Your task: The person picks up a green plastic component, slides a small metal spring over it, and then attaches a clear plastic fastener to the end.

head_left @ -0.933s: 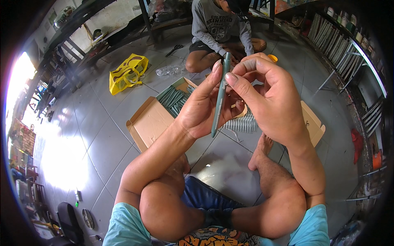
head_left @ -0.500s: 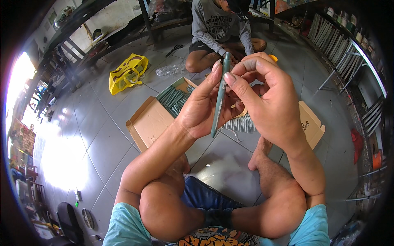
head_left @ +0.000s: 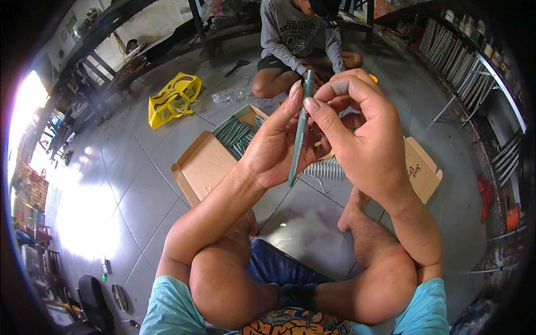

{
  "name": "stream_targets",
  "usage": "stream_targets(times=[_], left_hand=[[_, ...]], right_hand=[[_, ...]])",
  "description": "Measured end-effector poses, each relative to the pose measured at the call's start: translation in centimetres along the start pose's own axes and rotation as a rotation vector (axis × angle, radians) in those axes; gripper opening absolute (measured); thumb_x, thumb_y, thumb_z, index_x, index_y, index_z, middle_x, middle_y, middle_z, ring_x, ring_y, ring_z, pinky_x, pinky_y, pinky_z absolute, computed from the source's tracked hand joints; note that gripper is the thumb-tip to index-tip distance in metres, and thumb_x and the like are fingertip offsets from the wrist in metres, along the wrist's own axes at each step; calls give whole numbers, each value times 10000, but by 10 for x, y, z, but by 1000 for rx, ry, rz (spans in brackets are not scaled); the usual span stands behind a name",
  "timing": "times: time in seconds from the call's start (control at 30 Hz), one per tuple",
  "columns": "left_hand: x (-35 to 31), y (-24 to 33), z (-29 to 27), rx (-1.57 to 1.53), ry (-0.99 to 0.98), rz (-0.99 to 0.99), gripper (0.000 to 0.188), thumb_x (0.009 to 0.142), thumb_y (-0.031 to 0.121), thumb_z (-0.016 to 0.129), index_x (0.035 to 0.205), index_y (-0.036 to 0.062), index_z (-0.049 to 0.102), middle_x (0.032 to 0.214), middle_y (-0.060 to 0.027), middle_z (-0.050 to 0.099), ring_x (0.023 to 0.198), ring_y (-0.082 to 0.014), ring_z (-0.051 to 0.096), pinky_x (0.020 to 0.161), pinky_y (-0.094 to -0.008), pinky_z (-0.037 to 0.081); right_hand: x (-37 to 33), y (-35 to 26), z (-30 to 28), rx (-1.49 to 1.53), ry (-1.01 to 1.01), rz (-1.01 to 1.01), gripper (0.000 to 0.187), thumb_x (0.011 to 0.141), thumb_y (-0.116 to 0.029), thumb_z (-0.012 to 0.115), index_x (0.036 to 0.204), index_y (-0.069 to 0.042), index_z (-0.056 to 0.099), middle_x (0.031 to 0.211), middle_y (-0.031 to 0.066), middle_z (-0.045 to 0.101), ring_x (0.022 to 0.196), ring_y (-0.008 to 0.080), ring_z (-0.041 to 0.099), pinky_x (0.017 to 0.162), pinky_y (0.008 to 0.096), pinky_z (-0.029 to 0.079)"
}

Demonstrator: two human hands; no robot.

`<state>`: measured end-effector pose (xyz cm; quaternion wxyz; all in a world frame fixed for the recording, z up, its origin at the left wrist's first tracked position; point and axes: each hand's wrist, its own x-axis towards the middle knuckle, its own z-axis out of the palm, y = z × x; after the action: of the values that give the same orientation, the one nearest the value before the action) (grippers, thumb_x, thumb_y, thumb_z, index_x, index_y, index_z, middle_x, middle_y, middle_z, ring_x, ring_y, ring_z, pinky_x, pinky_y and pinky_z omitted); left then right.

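Observation:
A slim green pen (head_left: 298,151) stands slanted in front of me, its tapered tip pointing down toward me. My left hand (head_left: 268,153) holds it between the thumb and the fingers behind it. Pressed to the pen's upper part is the thumb of my right hand (head_left: 371,142), with the index finger curled close by; the hand is closed on the pen. Just beyond my left wrist, many similar green pens (head_left: 234,137) lie in an open cardboard box (head_left: 204,164). A row of thin pale pieces (head_left: 326,170) lies under my hands, partly hidden.
Another open cardboard flap (head_left: 421,170) is at the right. A person (head_left: 296,42) sits cross-legged on the tiled floor opposite. A yellow bag (head_left: 174,100) and clear plastic (head_left: 230,96) lie at the far left. Shelving (head_left: 474,61) lines the right side.
My right hand has shifted very slightly at the pen, and the pen has turned a little in my fingers. Everything else is still.

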<state>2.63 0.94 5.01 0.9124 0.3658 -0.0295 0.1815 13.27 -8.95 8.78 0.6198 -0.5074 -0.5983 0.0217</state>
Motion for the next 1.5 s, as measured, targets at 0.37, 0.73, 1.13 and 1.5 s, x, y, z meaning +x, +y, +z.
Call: stream_targets(times=[0.37,0.73,1.13,1.5], left_hand=[[0,0,-1,23,4,4,736,947,606,513,1423,53,415,1412,-151,483,1308,-311,494,1100,-443,445],[0,1,3,56,40,18,733,945,632,491,1426,82,424,1372,-118,512,1278,-299,520,1062,-430,478],[1,-1,-1,-13,30,19,623,941,590,544,1337,110,517,1315,-99,566,1236,-310,549,1058,-440,475],[-1,-1,-6,-54,54,12,561,927,570,585,1260,117,586,1278,-93,592,1214,-296,565,1054,-435,479]], right_hand=[[-1,-1,-3,-75,-29,-55,100,900,-45,691,921,22,620,974,27,574,794,74,624,601,200,509],[0,0,-3,-187,-10,-129,93,889,-39,693,914,19,625,987,42,570,773,79,616,608,208,510],[0,4,-3,-207,1,-167,151,838,-49,757,894,-12,623,974,32,577,760,79,609,603,221,507],[0,5,-1,-204,3,-167,173,834,-52,763,916,-12,617,965,28,574,772,80,626,604,218,516]])
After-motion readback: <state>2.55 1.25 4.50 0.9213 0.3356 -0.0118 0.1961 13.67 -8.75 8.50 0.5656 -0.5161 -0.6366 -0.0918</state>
